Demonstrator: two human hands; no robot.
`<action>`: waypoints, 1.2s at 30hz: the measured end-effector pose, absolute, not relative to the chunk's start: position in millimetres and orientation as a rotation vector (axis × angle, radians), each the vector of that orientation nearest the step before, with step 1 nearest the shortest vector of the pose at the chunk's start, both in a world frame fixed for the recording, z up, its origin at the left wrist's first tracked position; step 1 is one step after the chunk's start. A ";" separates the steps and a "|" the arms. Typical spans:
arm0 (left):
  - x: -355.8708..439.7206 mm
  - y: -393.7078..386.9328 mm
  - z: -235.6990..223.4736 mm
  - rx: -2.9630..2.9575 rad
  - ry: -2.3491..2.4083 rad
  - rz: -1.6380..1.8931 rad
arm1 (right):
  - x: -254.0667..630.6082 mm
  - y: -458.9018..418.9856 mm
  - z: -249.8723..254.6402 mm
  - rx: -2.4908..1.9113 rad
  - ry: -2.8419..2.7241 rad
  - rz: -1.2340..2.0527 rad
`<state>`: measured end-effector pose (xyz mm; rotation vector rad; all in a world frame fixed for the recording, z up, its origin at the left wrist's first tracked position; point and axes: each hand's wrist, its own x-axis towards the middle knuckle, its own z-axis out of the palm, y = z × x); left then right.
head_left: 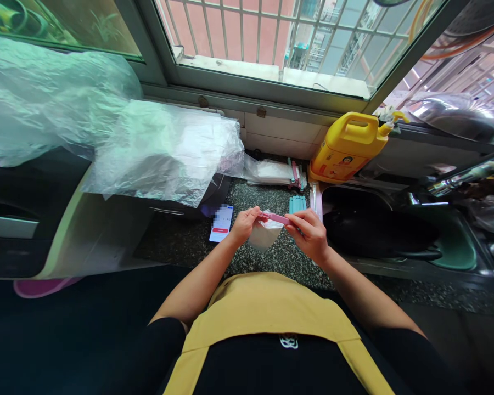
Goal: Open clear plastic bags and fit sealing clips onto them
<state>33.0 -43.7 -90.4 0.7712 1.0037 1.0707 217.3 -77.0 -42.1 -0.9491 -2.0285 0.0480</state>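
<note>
Both my hands are closed on a slim pink plastic stick [275,218], held nearly level above the speckled counter [255,262]. My left hand [246,225] pinches its left end between thumb and fingers. At the right end, the fingers of my right hand [312,232] grip it. A small clear plastic bag [264,237] shows just under the stick; whether a hand touches it I cannot tell. Behind my right hand lies a row of teal sticks [297,204]. A phone [221,224] with a lit screen lies left of my left hand.
Toward the wall are a stack of clear bags [269,171] and more pink and teal sticks [295,173]. A yellow jug [348,148] stands beside the sink [488,263], which holds a black pan [374,225]. Plastic sheeting [168,148] covers things at left, below the barred window.
</note>
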 end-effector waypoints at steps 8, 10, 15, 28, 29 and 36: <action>31.8 -42.7 -94.9 0.776 0.989 1.105 | 218.1 -76.2 -41.4 -0.919 -1.992 0.037; 31.1 -42.2 -95.9 0.775 0.984 1.113 | 218.6 -76.3 -41.6 -0.912 -1.984 0.043; 29.6 -41.5 -95.7 0.806 0.999 1.105 | 219.5 -76.7 -40.9 -0.912 -1.971 0.048; 28.4 -38.0 -92.8 0.770 1.029 1.127 | 224.5 -77.4 -39.7 -0.859 -1.927 0.033; 28.2 -37.8 -92.5 0.769 1.028 1.130 | 224.8 -77.1 -39.5 -0.845 -1.925 0.022; 26.8 -36.3 -89.2 0.746 1.045 1.139 | 227.6 -77.8 -39.3 -0.853 -1.898 0.018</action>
